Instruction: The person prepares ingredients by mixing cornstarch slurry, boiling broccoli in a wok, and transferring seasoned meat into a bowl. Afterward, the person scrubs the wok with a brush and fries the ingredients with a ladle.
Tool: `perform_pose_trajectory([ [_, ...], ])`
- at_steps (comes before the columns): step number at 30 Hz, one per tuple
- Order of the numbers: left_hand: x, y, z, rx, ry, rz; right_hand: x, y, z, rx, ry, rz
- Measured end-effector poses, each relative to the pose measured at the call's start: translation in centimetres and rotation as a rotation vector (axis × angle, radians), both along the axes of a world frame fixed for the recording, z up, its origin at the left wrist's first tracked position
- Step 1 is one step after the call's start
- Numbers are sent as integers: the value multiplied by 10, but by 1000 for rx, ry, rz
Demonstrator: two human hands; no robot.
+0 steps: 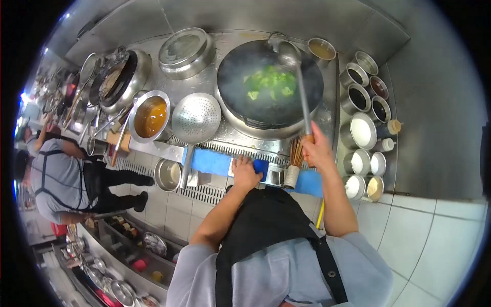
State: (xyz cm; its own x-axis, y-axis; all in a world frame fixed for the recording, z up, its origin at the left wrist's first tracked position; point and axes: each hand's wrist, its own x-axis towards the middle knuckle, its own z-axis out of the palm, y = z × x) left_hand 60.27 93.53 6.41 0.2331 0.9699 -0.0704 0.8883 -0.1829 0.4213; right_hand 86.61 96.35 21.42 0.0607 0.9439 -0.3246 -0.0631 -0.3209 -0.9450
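Note:
My right hand (317, 149) is wrapped round the wooden-ended handle of a ladle (303, 94). The ladle's bowl rests over the far right part of a large dark wok (232, 97). Chopped green vegetables (271, 81) lie in the wok's middle with steam over them. My left hand (247, 173) leans on the stove's front ledge, fingers laid over it, beside a dark blue block (261, 168). A bamboo brush (292, 174) stands in the ledge just left of my right hand. A perforated strainer (196, 118) lies left of the wok, its handle over the ledge.
Several seasoning pots, including a white-filled one (362, 130), line the right side. A pot of orange-brown liquid (150, 117) and an upturned metal pot (186, 52) stand left. Blue cloth (207, 161) covers part of the ledge. Another person (61, 176) stands further left.

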Motion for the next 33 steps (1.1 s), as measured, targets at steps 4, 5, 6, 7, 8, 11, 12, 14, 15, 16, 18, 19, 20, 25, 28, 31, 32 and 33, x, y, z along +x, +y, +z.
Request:
perform_pose_trajectory([
  [4, 3, 1, 36, -154, -94, -64, 33, 25, -22, -40, -396, 20],
  [5, -2, -2, 45, -135, -81, -15, 39, 33, -41, 72, -554, 76],
  [6, -10, -11, 53, -370, -337, 94, 43, 37, -55, 203, -704, 139],
  [7, -22, -21, 61, -570, -617, 217, 43, 35, -47, 200, -650, 191],
  [8, -30, -30, 48, -702, -970, 387, 42, 31, -35, 212, -595, 263],
  [11, -52, -53, 58, -930, -1697, 678, 51, -2, -55, 149, -189, 185],
  [12, -56, -52, 74, -914, -1788, 640, 52, -17, -43, 107, -172, 135],
  [14, -52, -49, 102, -893, -1831, 556, 54, -33, -31, 116, -309, 7],
  [15, -50, -40, 96, -866, -1838, 557, 55, -32, -39, 131, -303, 23],
  [16, -50, -27, 89, -840, -1785, 517, 55, -32, -45, 114, -272, -29],
  [18, -39, 1, 92, -752, -1657, 480, 55, -36, -44, 101, -246, -98],
  [19, -33, 23, 85, -784, -1697, 501, 52, -37, -33, 41, -227, -5],
  [20, -28, 45, 80, -781, -1694, 490, 49, -38, -25, -20, -209, 88],
  [25, -4, 125, 96, -763, -1523, 441, 48, -67, -90, 297, -409, 171],
  [28, 11, 150, 88, -752, -1212, 461, 30, -100, -93, 169, -391, 127],
  [31, 13, 164, 58, -945, -1332, 419, 43, -117, -70, 54, -544, 155],
  [32, 19, 160, 49, -915, -1350, 469, 52, -124, -68, 116, -578, 189],
  [33, 25, 145, 56, -874, -1408, 490, 58, -137, -51, 55, -530, 184],
])
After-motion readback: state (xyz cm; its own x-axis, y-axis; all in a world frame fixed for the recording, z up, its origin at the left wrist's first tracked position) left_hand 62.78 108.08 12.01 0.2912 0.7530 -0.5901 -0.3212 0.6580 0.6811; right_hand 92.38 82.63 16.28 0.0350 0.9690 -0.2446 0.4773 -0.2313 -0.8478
